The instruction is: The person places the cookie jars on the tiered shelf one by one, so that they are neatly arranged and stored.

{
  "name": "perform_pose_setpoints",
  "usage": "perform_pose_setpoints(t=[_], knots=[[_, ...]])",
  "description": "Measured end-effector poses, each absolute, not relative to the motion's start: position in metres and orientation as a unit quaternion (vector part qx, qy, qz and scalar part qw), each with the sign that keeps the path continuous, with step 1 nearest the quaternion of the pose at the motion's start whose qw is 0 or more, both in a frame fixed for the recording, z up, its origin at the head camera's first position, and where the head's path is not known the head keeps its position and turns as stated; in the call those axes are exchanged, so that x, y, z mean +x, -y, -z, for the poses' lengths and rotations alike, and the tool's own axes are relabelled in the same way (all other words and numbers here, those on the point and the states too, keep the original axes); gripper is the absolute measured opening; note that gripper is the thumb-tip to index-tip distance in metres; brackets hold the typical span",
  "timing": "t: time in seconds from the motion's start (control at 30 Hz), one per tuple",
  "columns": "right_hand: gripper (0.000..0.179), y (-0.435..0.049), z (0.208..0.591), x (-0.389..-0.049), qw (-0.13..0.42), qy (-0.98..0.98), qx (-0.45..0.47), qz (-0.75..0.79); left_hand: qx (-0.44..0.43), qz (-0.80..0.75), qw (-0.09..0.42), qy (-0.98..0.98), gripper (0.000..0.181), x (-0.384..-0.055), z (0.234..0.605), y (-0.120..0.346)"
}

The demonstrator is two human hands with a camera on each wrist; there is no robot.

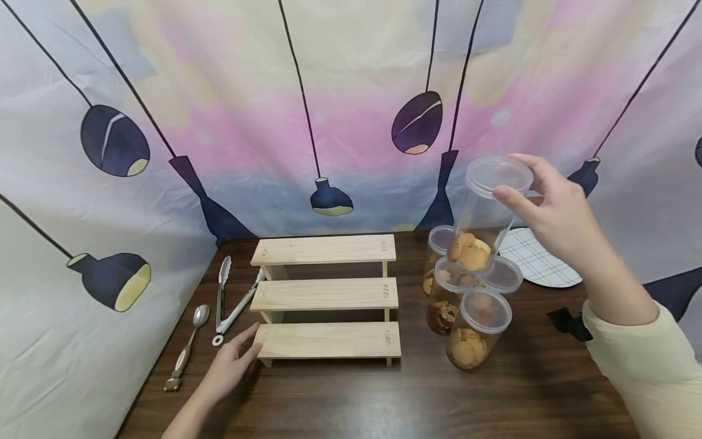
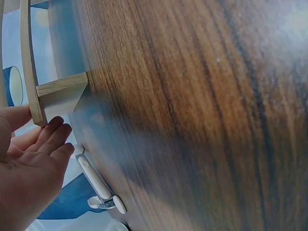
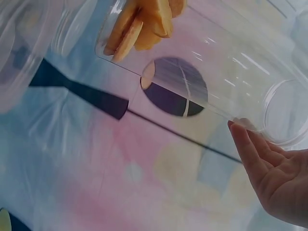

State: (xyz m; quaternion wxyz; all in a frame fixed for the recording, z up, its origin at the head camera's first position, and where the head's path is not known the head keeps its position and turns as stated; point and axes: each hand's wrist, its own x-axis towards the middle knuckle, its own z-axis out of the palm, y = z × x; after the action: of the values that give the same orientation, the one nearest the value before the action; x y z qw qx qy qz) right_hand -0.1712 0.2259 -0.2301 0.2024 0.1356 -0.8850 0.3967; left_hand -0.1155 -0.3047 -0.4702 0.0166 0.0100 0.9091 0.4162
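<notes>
My right hand (image 1: 565, 213) grips a tall clear plastic jar (image 1: 485, 213) near its lidded top, fingers and thumb spread round the rim. The jar is held up, slightly tilted, with several cookies (image 3: 144, 24) at its bottom. Below it stand several other lidded jars, among them a front jar of cookies (image 1: 471, 341) and one with brown ring-shaped snacks (image 1: 444, 308). My left hand (image 1: 230, 369) is at the left end of the lowest board of a three-step wooden rack (image 1: 329, 340); in the left wrist view its thumb and fingers (image 2: 53, 137) pinch the board's end.
Left of the rack, metal tongs (image 1: 236, 311) lie splayed beside a spoon (image 1: 189, 347) with a decorated handle. Behind the jars at right is a white grid-patterned round mat (image 1: 540, 259). A black object (image 1: 570, 323) lies near my right forearm. A printed cloth backdrop (image 1: 351, 122) hangs behind the table.
</notes>
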Motion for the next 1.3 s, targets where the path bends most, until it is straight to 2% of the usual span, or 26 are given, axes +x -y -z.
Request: perform_pose_setpoints(t=[0.33, 1.07, 1.3], knots=[[0.056, -0.192, 0.232, -0.169, 0.163, 0.878, 0.175, -0.414, 0.014, -0.414, 0.018, -0.910, 0.052, -0.116, 0.469, 0.304], [0.061, -0.137, 0.228, -0.189, 0.172, 0.845, 0.273, -0.426, 0.033, -0.396, 0.009, -0.918, 0.052, -0.115, 0.469, 0.304], [0.067, -0.116, 0.220, -0.199, 0.149, 0.838, 0.284, -0.441, 0.044, -0.389, 0.010, -0.920, 0.052, -0.116, 0.466, 0.304]])
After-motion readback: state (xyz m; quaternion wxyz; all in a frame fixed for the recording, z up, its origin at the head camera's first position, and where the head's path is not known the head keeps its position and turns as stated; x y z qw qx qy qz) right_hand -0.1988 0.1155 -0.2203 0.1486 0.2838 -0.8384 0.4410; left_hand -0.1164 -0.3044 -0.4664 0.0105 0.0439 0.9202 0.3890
